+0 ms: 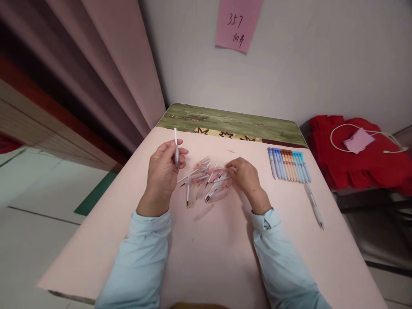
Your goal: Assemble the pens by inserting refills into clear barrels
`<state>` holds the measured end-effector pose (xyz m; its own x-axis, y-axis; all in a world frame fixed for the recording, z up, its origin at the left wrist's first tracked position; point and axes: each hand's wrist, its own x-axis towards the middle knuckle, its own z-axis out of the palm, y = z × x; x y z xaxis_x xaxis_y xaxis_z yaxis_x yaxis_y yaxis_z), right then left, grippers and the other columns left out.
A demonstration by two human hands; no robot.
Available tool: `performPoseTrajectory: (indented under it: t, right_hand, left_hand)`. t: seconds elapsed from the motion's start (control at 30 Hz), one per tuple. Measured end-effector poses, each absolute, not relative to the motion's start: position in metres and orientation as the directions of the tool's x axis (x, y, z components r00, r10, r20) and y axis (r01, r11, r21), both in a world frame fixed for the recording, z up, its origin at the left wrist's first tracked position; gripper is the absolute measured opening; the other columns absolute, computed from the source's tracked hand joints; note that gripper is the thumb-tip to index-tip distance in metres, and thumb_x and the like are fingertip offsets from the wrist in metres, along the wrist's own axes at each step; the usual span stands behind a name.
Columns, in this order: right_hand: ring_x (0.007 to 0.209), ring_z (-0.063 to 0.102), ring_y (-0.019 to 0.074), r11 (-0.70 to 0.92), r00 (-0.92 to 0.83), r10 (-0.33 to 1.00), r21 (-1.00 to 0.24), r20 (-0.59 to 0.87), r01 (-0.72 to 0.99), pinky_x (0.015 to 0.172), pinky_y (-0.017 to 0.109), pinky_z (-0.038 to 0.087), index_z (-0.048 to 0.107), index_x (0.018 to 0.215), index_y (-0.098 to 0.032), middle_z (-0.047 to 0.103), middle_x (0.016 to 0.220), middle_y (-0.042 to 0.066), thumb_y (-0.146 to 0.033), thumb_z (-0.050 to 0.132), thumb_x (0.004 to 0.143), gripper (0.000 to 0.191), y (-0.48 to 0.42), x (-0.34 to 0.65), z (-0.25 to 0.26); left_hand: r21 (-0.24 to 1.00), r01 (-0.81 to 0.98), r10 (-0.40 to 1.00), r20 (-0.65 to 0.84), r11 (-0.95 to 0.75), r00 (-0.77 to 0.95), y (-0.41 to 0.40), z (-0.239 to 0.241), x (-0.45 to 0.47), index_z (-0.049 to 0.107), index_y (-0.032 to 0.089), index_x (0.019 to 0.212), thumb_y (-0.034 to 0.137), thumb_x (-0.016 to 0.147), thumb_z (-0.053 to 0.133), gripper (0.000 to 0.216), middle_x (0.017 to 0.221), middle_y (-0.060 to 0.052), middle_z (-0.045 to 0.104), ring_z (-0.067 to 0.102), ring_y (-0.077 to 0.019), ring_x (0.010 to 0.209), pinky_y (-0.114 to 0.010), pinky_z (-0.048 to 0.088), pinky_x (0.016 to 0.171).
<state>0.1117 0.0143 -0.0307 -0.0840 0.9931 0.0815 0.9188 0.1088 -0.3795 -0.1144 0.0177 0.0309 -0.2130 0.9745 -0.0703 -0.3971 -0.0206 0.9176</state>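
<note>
My left hand (162,176) is closed around a white pen refill (175,136), held upright with a greyish grip section (177,158) at its lower end. At the right edge of a loose pile, my right hand (246,176) has its thumb and fingers pinched together; whatever is between them is too small to make out. The pile between my hands mixes white refills (187,195) with dark tips and clear plastic pen barrels (220,194) with reddish marks. One clear barrel (204,213) lies apart, nearer to me.
On the right of the pink-covered table (209,262) lies a row of blue, brown and turquoise pens (289,165). A single clear pen (313,206) lies just below it. Beyond the table's right edge, a red-covered seat (331,167) holds a white cable (341,125) and pink paper (358,140).
</note>
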Motion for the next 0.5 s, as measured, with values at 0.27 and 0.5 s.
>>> performPoseTrajectory:
  t: [0.27, 0.5]
  right_hand:
    - [0.109, 0.061, 0.0251, 0.400, -0.330, 0.915, -0.420, 0.232, 0.814, 0.097, 0.037, 0.044, 0.069, 0.120, -0.019, 0.069, 0.118, 0.011, -0.022, 0.056, 0.094, 0.029, 0.016, 0.090, -0.047]
    - [0.108, 0.062, 0.0243, 0.428, -0.351, 0.903, -0.436, 0.249, 0.792, 0.098, 0.037, 0.044, 0.068, 0.121, -0.018, 0.069, 0.117, 0.012, -0.024, 0.051, 0.098, 0.030, 0.016, 0.087, -0.053]
  left_hand:
    - [0.917, -0.397, 0.965, -0.069, -0.039, -0.253, 0.018, 0.032, -0.117, 0.067, 0.013, 0.092, 0.028, 0.083, 0.064, 0.017, 0.070, -0.004, 0.066, 0.051, -0.0082, 0.051, -0.021, 0.037, 0.047]
    - [0.946, -0.322, 0.971, -0.038, -0.041, -0.237, 0.021, 0.027, -0.121, 0.066, 0.013, 0.091, 0.035, 0.080, 0.066, 0.025, 0.072, -0.004, 0.065, 0.047, -0.0075, 0.050, -0.021, 0.032, 0.046]
